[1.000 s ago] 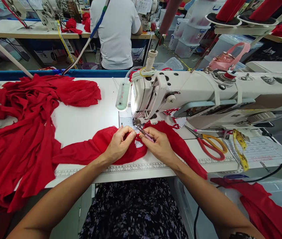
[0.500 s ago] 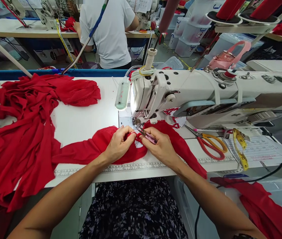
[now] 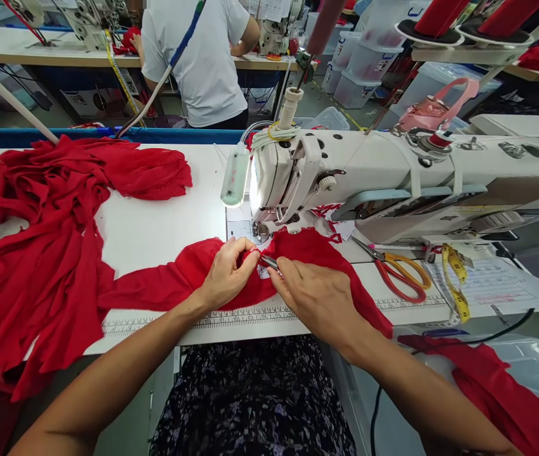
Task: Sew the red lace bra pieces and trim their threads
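Note:
Red fabric [image 3: 150, 288] lies across the table's front edge, below the needle area of a white sewing machine [image 3: 359, 164]. My left hand [image 3: 228, 272] pinches a bit of this fabric between thumb and fingers. Just to its right, my right hand [image 3: 314, 294] is closed round small thread snips [image 3: 270, 261], whose tips point left and touch the fabric by my left fingertips. The back of my right hand hides most of the snips' handle. More of the red garment [image 3: 321, 250] spreads behind and to the right of my right hand.
A heap of red fabric [image 3: 50, 253] covers the table's left side. Scissors [image 3: 399, 272], a yellow tape measure [image 3: 456, 282] and a paper [image 3: 501, 285] lie at the right. Red cloth [image 3: 501, 380] drapes over a clear bin. A person in a white shirt [image 3: 202, 63] sits beyond.
My right hand has turned over, back upward, and the snips now point left at the fabric by my left fingers. My left hand keeps its pinch. The person beyond has shifted slightly left.

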{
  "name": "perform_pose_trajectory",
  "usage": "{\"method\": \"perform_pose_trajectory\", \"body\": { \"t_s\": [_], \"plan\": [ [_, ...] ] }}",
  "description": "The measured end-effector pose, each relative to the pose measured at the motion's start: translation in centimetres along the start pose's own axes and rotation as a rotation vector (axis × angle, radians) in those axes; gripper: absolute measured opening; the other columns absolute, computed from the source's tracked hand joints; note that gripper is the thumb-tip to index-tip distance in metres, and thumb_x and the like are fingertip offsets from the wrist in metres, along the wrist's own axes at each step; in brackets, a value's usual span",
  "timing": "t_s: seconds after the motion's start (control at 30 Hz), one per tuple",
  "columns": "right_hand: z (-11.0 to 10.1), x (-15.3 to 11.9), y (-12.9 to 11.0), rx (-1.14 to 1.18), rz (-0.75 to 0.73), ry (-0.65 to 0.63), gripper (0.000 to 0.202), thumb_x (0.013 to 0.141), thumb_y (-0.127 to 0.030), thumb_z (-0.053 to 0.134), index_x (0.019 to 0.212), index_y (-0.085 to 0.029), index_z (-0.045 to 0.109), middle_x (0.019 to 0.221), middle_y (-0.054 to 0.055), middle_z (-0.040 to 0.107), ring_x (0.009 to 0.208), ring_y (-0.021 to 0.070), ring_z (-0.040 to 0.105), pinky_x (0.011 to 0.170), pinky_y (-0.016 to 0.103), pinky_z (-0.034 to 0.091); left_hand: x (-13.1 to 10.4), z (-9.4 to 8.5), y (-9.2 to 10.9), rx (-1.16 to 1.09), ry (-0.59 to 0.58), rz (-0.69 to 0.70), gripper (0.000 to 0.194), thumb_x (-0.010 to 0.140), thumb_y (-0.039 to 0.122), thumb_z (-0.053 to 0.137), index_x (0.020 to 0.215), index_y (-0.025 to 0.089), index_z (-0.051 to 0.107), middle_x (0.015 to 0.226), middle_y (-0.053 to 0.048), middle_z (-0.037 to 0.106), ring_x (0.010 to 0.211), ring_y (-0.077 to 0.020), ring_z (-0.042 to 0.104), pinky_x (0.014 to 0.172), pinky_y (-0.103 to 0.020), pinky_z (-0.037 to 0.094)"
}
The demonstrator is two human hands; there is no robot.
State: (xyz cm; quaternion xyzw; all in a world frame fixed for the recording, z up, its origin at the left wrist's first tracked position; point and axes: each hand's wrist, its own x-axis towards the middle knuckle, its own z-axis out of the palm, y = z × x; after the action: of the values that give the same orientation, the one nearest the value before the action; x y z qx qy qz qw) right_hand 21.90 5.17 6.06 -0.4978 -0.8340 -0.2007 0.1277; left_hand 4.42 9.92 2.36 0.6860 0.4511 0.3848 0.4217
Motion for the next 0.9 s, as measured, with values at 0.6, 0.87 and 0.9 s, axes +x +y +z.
{"method": "perform_pose_trajectory", "body": {
  "t_s": [0.6,0.87,0.9],
  "plan": [
    [-0.5,0.3,-1.2,-0.332,-0.141,-0.03,0.015,0.086,-0.003,0.05,0.08,-0.015,0.056,0.058,-0.001,0.05,0.05,0.014,0.049,0.054,0.03,0.026,-0.2,0.5,-0.4,0.239,0.065,0.152,0.014,0.093,0.02,0.046,0.079,0.022,0.048,0.076,0.003,0.057,0.074,-0.0153,0.05,0.108,-0.044,0.033],
    [0.6,-0.1,0.1,0.001,0.084,-0.032,0.026,0.098,-0.03,0.049,0.078,-0.018,0.059,0.057,0.001,0.058,0.047,0.0134,0.049,0.048,0.029,0.02,0.0,0.4,-0.3,0.136,0.049,0.084,0.015,0.094,0.024,0.046,0.08,0.021,0.05,0.078,0.002,0.057,0.077,-0.016,0.052,0.106,-0.044,0.035],
    [0.8,0.1,0.5,0.122,0.175,-0.055,0.027,0.098,-0.038,0.05,0.086,-0.017,0.061,0.06,0.001,0.061,0.049,0.0136,0.051,0.048,0.028,0.02,0.0,0.3,-0.2,0.114,0.042,0.077,0.015,0.094,0.025,0.046,0.08,0.021,0.051,0.078,0.001,0.057,0.077,-0.0164,0.052,0.102,-0.042,0.038]
  ]
}}
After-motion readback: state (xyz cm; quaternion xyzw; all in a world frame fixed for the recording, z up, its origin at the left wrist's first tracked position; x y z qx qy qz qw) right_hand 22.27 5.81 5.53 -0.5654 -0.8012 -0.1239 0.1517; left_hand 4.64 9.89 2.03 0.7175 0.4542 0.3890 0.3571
